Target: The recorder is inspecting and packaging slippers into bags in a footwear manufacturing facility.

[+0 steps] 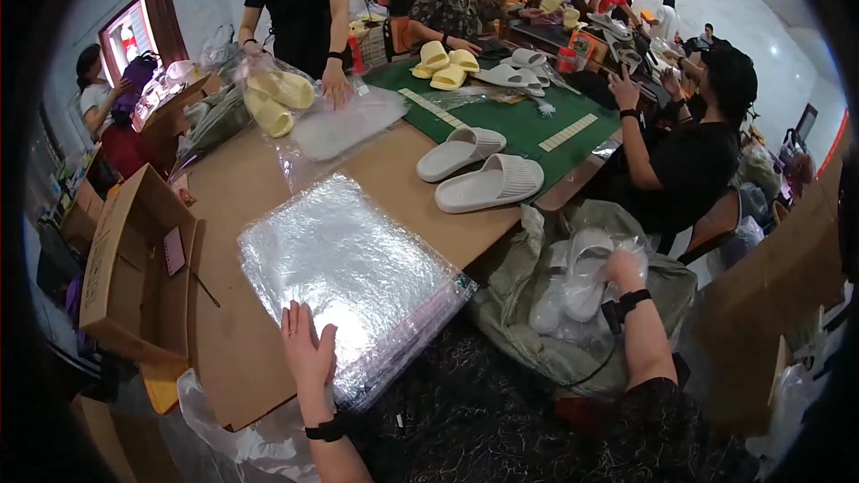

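Note:
My left hand [309, 344] rests flat on the near edge of a stack of shiny clear plastic bags [358, 241], fingers stretched out. To the right, my right hand [626, 268] is closed on a clear plastic bag holding white slippers [586, 277], at the mouth of a grey-green woven sack [514, 326]. Its fingertips are partly hidden by the plastic. Beyond the stack, a pair of light grey slide slippers [490, 183] stands unbagged on the table, one beside the other.
An open cardboard box [134, 268] stands at the left edge of the brown table [233, 340]. Across it, a person in black [300, 9] handles bagged yellow slippers [277, 98]. More yellow slippers [447, 67] lie on a green mat [519, 116]. Another person [693, 143] sits at right.

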A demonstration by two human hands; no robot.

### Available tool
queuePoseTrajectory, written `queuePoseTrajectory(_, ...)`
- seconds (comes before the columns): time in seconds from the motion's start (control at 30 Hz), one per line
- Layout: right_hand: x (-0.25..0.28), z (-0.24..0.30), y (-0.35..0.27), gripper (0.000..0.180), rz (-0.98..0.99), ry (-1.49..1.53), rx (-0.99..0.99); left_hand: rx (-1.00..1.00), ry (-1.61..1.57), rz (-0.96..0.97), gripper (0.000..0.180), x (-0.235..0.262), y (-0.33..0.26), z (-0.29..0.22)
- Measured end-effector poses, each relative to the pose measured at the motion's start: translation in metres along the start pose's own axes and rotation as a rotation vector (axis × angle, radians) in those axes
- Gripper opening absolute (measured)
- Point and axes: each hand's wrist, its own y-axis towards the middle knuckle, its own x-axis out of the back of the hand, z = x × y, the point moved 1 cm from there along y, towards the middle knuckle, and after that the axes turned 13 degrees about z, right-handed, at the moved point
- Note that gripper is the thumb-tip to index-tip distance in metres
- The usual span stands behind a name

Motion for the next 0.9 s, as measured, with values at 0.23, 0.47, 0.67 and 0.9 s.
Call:
queuePoseTrajectory(0.23, -0.020, 0.099, -0.008, 0.042, 0.451, 0.355, 0.505, 0.053, 0.003, 0.030, 0.063, 0.007, -0.005, -0.006)
queuePoseTrajectory(0.47, -0.130, 0.141, 0.087, 0.032, -0.084, 0.354, 0.554, 0.013, -0.012, 0.005, 0.062, 0.000, 0.004, -0.013)
queuePoseTrajectory(0.67, 0.012, 0.207, -0.028, 0.029, 0.341, 0.198, 0.617, 0.105, 0.042, -0.017, 0.062, 0.017, -0.034, 0.020)
queuePoseTrajectory(0.9, 0.113, 0.186, -0.055, 0.044, -0.348, 0.543, 0.655, 0.027, -0.057, -0.002, 0.062, 0.007, -0.002, -0.013)
